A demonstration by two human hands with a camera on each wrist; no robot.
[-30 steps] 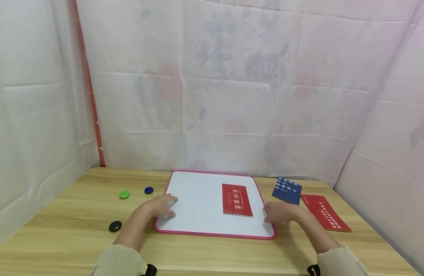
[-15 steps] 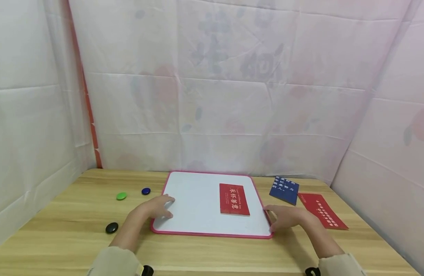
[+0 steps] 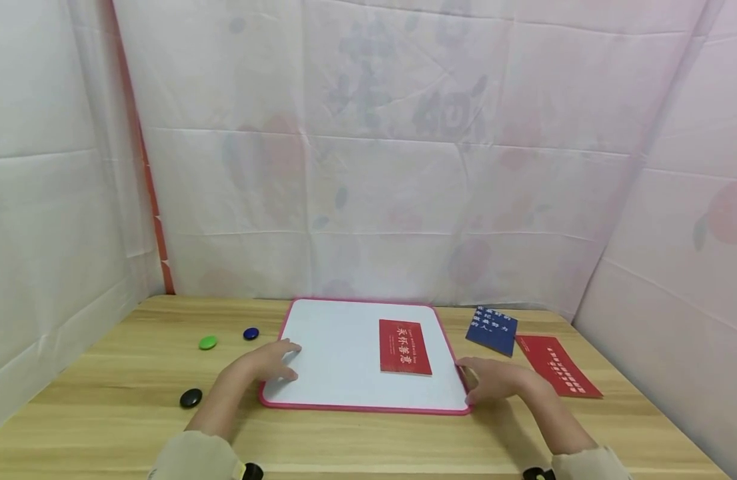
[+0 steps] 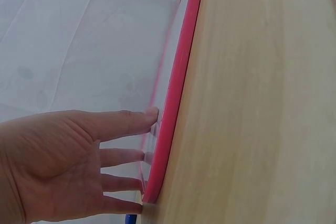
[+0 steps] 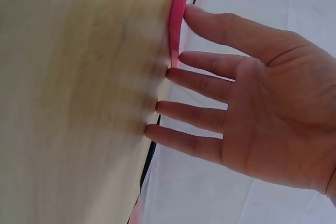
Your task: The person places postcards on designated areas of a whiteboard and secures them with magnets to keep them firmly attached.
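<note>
A whiteboard point(image 3: 338, 357) with a pink frame lies flat on the wooden table. Upon its right half rests a red card point(image 3: 405, 347) with white characters. My left hand point(image 3: 265, 363) is at the board's left edge, thumb and fingertips reaching over the frame onto the white surface; in the left wrist view its fingers look straight. At the right edge, near the front corner, my right hand point(image 3: 494, 379) has its thumb against the pink frame point(image 5: 179, 11). Its other fingers are spread and extended, some tips at the table in the right wrist view.
Left of the board lie a green round magnet-like disc point(image 3: 208, 343), a dark blue one point(image 3: 251, 333) and a black one point(image 3: 191, 398). To the right are a blue card point(image 3: 491, 331) and another red card point(image 3: 559, 365). White cloth point(image 3: 368, 167) surrounds the table.
My right hand has shifted slightly toward the board's front right corner, its fingers spreading wider along the edge. The left hand keeps its place on the board. The head view has turned a little.
</note>
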